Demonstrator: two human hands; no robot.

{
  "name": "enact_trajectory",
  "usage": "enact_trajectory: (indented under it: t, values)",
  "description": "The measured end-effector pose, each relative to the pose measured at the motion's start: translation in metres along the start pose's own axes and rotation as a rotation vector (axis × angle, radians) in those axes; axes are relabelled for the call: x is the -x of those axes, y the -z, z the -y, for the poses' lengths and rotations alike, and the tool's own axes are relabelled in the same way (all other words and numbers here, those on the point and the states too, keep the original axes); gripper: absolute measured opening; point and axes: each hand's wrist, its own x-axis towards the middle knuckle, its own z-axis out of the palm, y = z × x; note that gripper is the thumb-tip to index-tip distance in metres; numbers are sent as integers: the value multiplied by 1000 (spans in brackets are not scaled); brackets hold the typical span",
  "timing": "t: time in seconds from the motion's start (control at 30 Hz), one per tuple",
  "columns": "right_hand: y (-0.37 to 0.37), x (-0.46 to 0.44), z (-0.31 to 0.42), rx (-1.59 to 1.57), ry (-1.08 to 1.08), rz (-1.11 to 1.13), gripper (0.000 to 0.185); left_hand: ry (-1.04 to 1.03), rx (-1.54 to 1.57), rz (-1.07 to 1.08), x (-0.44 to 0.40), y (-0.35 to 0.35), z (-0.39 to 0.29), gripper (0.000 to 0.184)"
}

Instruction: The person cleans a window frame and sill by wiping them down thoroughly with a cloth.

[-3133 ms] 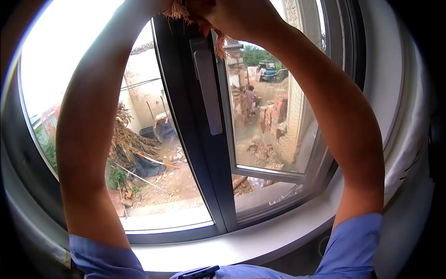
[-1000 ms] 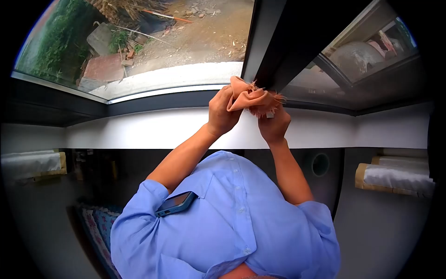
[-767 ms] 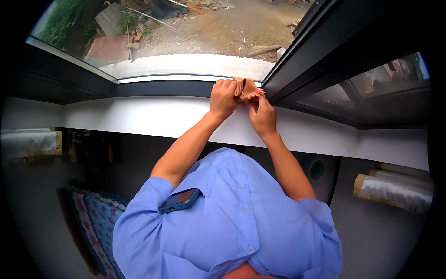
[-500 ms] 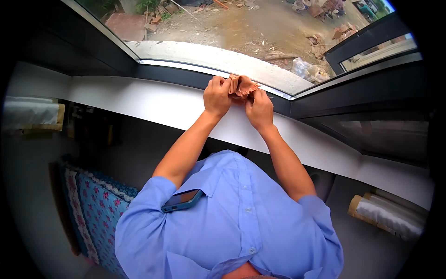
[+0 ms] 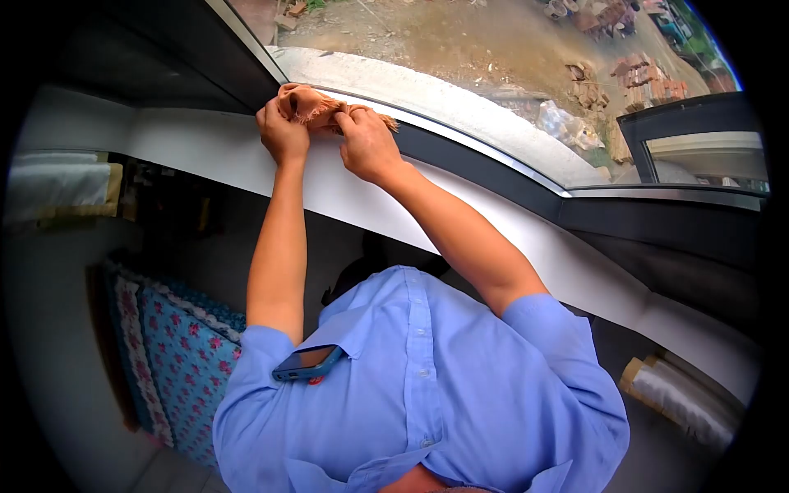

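Observation:
An orange-brown cloth with frayed edges (image 5: 308,107) is bunched up against the lower window frame (image 5: 460,156), near its left corner. My left hand (image 5: 283,135) grips the cloth's left end beside that corner. A short way to the right, my right hand (image 5: 368,146) pinches the same cloth, its fingers closed on it and a frayed end sticking out past them. Both hands are just above the white windowsill (image 5: 411,185). Part of the cloth is hidden behind my fingers.
An open window sash (image 5: 690,148) juts outward at the right. A phone (image 5: 308,361) sits in my shirt pocket. Low on the left is a flowered blue cloth (image 5: 181,345). Outside are a pale ledge (image 5: 427,90), a plastic bag (image 5: 563,123) and stacked bricks (image 5: 645,78).
Both hands have moved left along the window frame with the cloth, from around its middle to near the left corner. The view has shifted slightly as well.

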Motion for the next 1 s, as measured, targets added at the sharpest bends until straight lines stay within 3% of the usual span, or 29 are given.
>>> enact_trajectory:
  t: [0.23, 0.3, 0.57, 0.67, 0.77, 0.9, 1.0]
  values:
    - [72, 62, -22, 168, -209, 24, 36, 54, 166, 273, 75, -24, -72, 26]
    - [105, 98, -35, 153, -275, -135, 28, 43, 289, 349, 115, -37, -111, 22]
    - [221, 230, -91, 437, -854, -313, 25, 320, 805, 857, 256, -116, -241, 30]
    - [241, 244, -86, 320, -956, -369, 26, 294, 818, 864, 287, -130, -272, 32]
    - [237, 241, -79, 264, -980, -402, 24, 319, 802, 912, 285, -128, -273, 31]
    - [223, 225, -82, 141, -920, -358, 26, 326, 787, 809, 259, -112, -246, 27]
    - [190, 199, -85, -45, -693, -281, 22, 283, 747, 668, 221, -97, -202, 21]
